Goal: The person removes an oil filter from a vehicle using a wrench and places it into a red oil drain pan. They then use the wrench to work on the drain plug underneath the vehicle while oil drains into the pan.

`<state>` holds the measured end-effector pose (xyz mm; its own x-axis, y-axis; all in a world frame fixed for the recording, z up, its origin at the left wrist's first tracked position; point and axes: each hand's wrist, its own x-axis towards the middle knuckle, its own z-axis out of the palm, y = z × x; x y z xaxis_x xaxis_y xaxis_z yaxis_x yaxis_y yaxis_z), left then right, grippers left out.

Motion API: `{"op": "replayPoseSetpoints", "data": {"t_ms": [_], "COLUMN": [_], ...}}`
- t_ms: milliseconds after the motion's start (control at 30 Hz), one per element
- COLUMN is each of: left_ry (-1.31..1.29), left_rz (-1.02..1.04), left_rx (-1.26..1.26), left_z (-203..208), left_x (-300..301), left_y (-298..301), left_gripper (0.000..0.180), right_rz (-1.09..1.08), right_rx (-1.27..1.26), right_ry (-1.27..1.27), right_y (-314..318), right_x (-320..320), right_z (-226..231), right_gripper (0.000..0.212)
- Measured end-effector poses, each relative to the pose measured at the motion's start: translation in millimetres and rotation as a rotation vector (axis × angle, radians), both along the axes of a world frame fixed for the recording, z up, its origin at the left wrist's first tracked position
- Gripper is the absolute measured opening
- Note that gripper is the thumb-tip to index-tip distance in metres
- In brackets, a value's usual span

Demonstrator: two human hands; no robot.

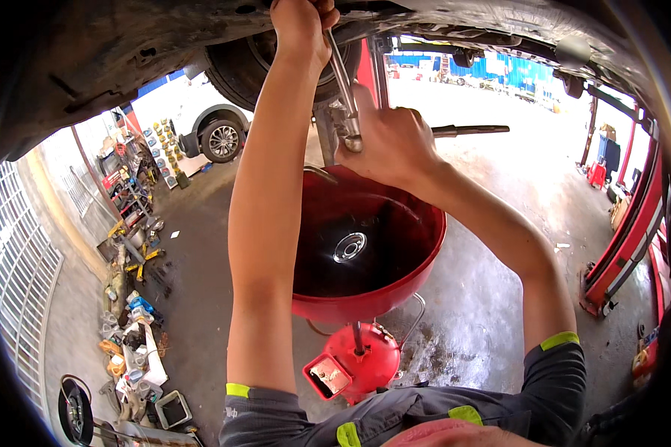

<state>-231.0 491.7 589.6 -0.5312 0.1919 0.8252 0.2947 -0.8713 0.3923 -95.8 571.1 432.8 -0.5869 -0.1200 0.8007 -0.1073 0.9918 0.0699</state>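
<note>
Under the raised car, my left hand (302, 30) reaches up to the underbody (127, 52). Its fingers close round the upper end of a long silver extension bar (340, 71), and what that end meets is hidden. At the bar's lower end is the rounded head of a ratchet wrench (353, 143). My right hand (391, 145) wraps round the wrench just beside this head, and the dark handle sticks out to the right past my knuckles. Below both hands stands a wide red oil drain pan (365, 302), with a round metal drain fitting (350, 247) in its dark bowl.
A red drain tank (369, 357) sits under the pan on the floor. Bottles and parts (134, 350) line the left wall by a white grille (19, 223). A red lift post (626, 231) rises at the right. Behind, a white car (209, 123) is parked.
</note>
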Motion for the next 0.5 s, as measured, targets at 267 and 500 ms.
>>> {"op": "replayPoseSetpoints", "data": {"t_ms": [267, 500], "left_ry": [-0.067, -0.007], "left_rz": [0.053, 0.180], "left_rx": [0.062, 0.009], "left_z": [-1, 0], "left_x": [10, 10], "left_y": [9, 1], "left_gripper": [0.028, 0.025], "right_rz": [0.156, 0.615], "right_rx": [-0.050, -0.238], "right_ry": [0.031, -0.028], "right_y": [33, 20], "right_x": [-34, -57], "right_z": [-3, -8], "right_gripper": [0.094, 0.085]}}
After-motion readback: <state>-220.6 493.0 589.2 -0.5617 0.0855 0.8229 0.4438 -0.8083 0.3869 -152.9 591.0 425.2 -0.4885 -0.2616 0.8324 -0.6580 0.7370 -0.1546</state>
